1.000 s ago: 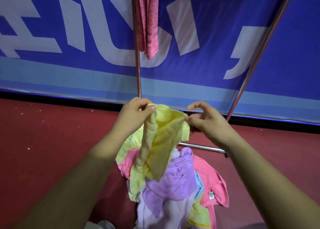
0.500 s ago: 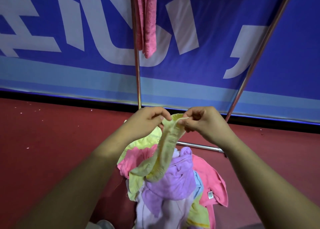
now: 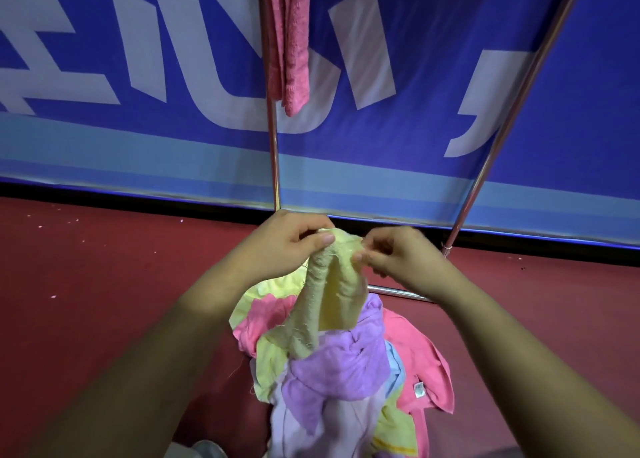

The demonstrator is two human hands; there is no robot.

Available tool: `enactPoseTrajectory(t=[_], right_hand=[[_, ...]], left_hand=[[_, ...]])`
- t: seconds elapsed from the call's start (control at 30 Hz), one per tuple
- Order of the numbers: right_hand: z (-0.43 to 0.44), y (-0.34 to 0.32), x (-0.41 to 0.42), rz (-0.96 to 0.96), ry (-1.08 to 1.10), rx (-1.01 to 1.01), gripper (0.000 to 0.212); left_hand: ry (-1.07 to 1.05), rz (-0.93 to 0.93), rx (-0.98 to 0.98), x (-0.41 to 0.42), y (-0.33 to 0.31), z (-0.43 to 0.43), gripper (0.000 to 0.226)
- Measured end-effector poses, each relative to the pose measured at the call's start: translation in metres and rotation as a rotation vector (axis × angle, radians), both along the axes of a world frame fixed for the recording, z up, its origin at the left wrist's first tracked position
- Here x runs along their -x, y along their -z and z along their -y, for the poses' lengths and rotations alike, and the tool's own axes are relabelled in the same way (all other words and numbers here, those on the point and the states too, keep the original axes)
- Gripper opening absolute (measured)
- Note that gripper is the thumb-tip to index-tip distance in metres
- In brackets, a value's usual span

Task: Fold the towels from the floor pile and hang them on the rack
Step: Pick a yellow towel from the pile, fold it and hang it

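— Head view: holding what?
— Pinching the yellow towel (image 3: 332, 291) by its top edge with left hand (image 3: 287, 246) and right hand (image 3: 398, 257), just above the pile (image 3: 339, 364) at six o'clock.
— Why so close together?
— Likely hunting for corners before folding; then up to the rack (image 3: 273, 139) at twelve, beside the pink towel (image 3: 291, 42).

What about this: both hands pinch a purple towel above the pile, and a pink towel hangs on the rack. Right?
Not quite. In the head view the left hand and right hand pinch a yellow towel, not a purple one, above the pile. The pink towel does hang on the rack.
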State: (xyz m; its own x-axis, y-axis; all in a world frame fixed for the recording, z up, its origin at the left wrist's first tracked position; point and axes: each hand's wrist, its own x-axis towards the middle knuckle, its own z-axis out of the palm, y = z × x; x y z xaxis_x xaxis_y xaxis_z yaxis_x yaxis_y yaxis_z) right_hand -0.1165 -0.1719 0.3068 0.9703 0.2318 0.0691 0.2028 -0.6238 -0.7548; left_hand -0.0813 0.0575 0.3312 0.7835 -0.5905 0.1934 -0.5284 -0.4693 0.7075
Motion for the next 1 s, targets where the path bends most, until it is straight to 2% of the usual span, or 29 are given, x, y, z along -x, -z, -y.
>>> enactPoseTrajectory(t=[0.1,0.2,0.27,0.37,0.47,0.57,0.63,0.8,1.0], right_hand=[[0.005,0.016,-0.004,-0.110,-0.159,0.181,0.025],[0.011,0.019,-0.004,-0.209,-0.190,0.233,0.018],[0.016,0.015,-0.004,-0.214,-0.174,0.237,0.017],[0.021,0.006,-0.006,-0.064,-0.041,0.103,0.018],[0.017,-0.007,-0.005,0.019,0.125,-0.181,0.020],[0.015,-0.017,-0.004,-0.004,0.170,-0.435,0.017],[0.017,-0.018,-0.004,-0.008,0.174,-0.525,0.013],[0.024,-0.028,0.000,0.044,0.174,-0.489,0.012],[0.023,-0.061,-0.001,0.214,0.285,-0.394,0.013]], left_hand=[[0.030,-0.071,0.070,-0.001,-0.007,-0.009,0.029],[0.021,-0.131,0.094,-0.004,-0.011,-0.019,0.033],[-0.066,-0.089,0.055,-0.007,-0.011,-0.025,0.032],[-0.295,0.012,0.052,-0.013,-0.007,-0.033,0.027],[-0.480,0.047,0.138,-0.019,-0.004,-0.034,0.016],[-0.547,0.073,0.228,-0.018,-0.010,-0.029,0.006],[-0.536,0.084,0.243,-0.014,-0.016,-0.026,0.006],[-0.436,0.005,0.305,-0.011,-0.021,-0.027,0.005],[-0.382,0.010,0.350,-0.013,-0.051,-0.022,0.003]])
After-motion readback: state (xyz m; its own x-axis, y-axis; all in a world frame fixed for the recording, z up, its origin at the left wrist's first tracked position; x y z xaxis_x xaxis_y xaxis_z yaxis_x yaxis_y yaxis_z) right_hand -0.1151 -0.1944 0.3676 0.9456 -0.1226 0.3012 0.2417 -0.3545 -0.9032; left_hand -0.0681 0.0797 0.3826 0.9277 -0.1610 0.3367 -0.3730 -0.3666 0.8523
